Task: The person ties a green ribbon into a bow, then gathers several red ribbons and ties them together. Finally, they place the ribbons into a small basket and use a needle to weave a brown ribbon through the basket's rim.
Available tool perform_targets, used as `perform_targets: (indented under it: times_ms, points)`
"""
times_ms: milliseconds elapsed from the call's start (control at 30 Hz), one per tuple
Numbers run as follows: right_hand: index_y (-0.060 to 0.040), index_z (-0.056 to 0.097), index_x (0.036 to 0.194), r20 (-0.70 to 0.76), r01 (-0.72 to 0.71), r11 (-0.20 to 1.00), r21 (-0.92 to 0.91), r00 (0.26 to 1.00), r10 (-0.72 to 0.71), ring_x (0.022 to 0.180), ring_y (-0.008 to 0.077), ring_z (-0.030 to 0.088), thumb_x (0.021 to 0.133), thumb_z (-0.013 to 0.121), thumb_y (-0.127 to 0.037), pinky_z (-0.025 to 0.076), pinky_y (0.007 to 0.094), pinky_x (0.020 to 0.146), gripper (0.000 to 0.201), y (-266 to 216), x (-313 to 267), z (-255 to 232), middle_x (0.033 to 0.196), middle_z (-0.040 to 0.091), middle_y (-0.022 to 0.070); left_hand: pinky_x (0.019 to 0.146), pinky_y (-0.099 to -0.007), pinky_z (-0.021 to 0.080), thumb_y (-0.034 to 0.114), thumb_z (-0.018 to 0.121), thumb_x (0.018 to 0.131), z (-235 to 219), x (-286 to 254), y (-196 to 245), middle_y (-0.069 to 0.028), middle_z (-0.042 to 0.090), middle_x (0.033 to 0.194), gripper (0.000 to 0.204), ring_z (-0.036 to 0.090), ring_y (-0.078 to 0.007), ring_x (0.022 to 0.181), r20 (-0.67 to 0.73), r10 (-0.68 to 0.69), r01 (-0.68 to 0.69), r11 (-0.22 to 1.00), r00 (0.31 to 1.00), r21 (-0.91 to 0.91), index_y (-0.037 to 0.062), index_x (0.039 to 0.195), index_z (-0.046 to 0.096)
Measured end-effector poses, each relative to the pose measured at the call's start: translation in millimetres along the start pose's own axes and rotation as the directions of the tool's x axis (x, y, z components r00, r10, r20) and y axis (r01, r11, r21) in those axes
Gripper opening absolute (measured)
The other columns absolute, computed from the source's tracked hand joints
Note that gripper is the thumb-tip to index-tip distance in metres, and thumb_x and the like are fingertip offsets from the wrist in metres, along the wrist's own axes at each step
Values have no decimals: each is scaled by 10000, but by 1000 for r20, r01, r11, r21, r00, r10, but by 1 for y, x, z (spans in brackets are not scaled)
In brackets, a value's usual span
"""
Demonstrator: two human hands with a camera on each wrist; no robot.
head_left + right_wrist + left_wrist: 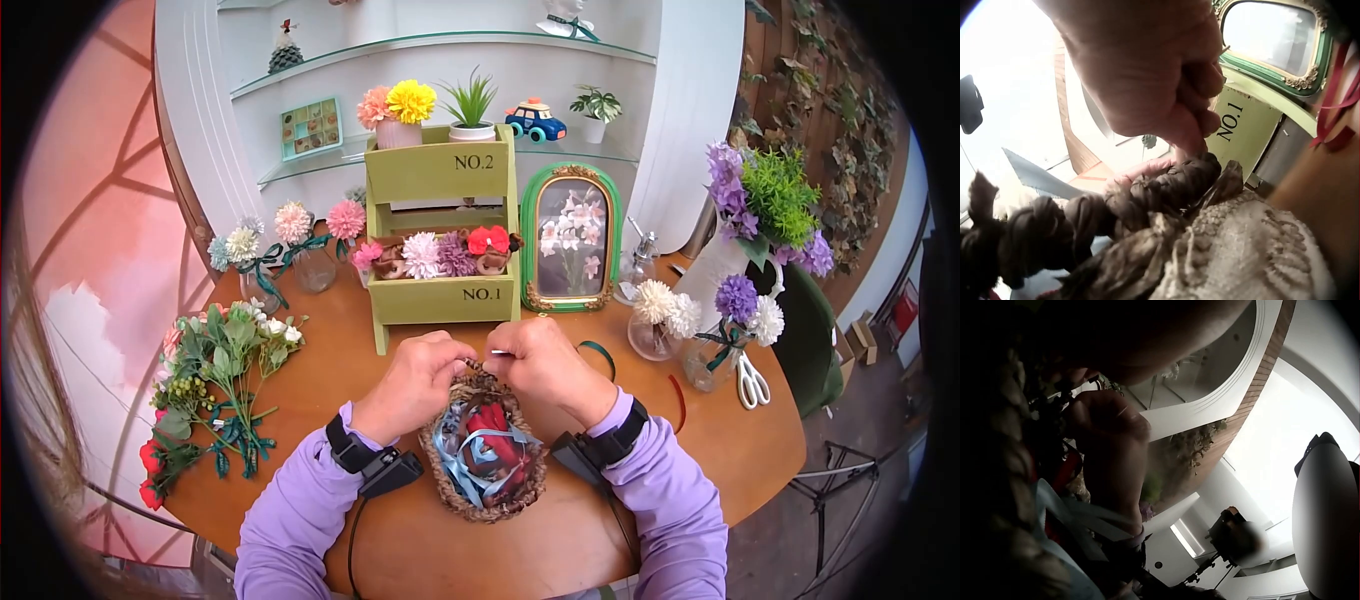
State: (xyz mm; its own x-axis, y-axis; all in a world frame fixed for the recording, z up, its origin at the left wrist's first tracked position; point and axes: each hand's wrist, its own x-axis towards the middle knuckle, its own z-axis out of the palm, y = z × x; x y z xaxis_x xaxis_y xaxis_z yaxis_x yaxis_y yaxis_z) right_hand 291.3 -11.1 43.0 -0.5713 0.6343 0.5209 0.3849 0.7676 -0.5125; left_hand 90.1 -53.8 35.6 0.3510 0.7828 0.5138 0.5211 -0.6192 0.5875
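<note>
Basket [485, 500]: on the table [400, 540], between both wrists
Hands: left hand [415, 385] and right hand [545, 365] curl round its braided handle [1147, 200]
Handling: light, pliable weave (likely rough); hold the handle

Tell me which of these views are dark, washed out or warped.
Head view: even light, sharp, but fisheye-bent with black corners around the table. Left wrist view: the right hand and basket sit in deep shadow against a blown-out white background. Right wrist view: glare at left, right hand and basket soft from closeness.
</note>
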Motion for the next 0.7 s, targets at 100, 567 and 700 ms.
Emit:
perform_targets:
  times_ms: [100, 567, 700]
  points:
    - [17, 616, 723, 47, -88, 996, 35, 995, 86, 714, 448, 587, 747, 662, -108, 466, 490, 621, 136, 1, -3, -3, 712, 596, 246, 619, -341, 462, -34, 630, 822, -1, 1, 4, -132, 594, 769, 116, 576, -239, 677, 7, -66, 66, 998, 998, -21, -17, 928, 674]
    - [22, 685, 894, 60, -294, 908, 298, 955, 289, 572, 164, 575, 863, 633, -136, 458, 344, 544, 169, 6, -6, 1, 624, 625, 89, 599, -380, 483, -6, 638, 762, 3, -2, 0, -173, 626, 744, 74, 617, -315, 657, -48, -15, 17, 999, 999, 46, -24, 834, 638]
    - [20, 669, 858, 62, -132, 935, 330, 991, 118, 592, 107, 536, 862, 662, -132, 440, 302, 538, 152, 12, -8, 11, 643, 624, 32, 612, -432, 491, 49, 649, 774, 3, -2, 3, -193, 635, 756, 73, 623, -379, 700, -38, -52, 56, 991, 998, 119, 10, 835, 650]
